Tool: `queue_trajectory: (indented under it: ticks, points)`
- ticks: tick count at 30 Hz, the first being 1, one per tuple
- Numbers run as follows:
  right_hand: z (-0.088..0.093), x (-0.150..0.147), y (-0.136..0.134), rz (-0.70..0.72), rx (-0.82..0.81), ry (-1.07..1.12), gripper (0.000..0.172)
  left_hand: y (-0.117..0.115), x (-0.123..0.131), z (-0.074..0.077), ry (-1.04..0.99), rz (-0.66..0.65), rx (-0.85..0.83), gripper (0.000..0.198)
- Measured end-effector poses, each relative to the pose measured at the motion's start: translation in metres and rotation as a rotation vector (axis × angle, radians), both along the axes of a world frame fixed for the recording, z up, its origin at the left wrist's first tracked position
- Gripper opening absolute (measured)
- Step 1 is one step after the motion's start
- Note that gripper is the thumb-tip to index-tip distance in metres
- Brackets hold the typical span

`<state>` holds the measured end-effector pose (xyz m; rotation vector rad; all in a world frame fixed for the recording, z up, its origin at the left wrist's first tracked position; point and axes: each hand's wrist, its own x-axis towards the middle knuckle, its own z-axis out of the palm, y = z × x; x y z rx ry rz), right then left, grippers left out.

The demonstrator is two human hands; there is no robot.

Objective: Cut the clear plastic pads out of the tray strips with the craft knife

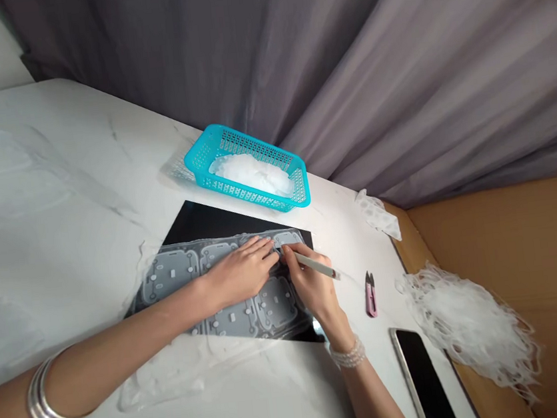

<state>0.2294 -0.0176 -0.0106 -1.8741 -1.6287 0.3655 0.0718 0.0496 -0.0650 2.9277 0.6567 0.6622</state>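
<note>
A translucent moulded sheet (175, 274) with several rounded-rectangle cells lies on a black mat (199, 221) on the white marble table. My left hand (242, 270) rests flat on the sheet, fingers stretched toward its far right corner. My right hand (312, 285) is closed on a thin pale pen-like tool (318, 268), whose tip meets the sheet just by my left fingertips.
A turquoise basket (248, 169) with white pieces stands behind the mat. Pink snips (370, 292) and a dark phone (423, 377) lie to the right. A heap of white trimmed webbing (467, 325) sits on the brown cardboard (523, 241). Grey curtain hangs behind.
</note>
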Motion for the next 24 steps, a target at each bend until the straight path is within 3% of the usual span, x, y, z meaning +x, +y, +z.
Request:
queue_trajectory:
  ticks: [6,11,16,24]
  points:
    - [0.001,0.002,-0.016,0.085,-0.012,-0.113,0.028,0.001,-0.001,-0.001,-0.010,-0.014,-0.020,0.032]
    - [-0.019,0.001,-0.016,0.173,0.134,-0.248,0.032,0.001,-0.001,-0.004,-0.031,-0.024,-0.029,0.033]
    - [-0.032,-0.002,-0.006,0.178,0.166,-0.356,0.035,0.001,-0.001,-0.008,-0.048,-0.019,-0.046,0.038]
    - [-0.021,-0.004,-0.003,0.266,-0.031,-0.460,0.039,0.004,-0.005,-0.015,-0.049,-0.024,-0.068,0.041]
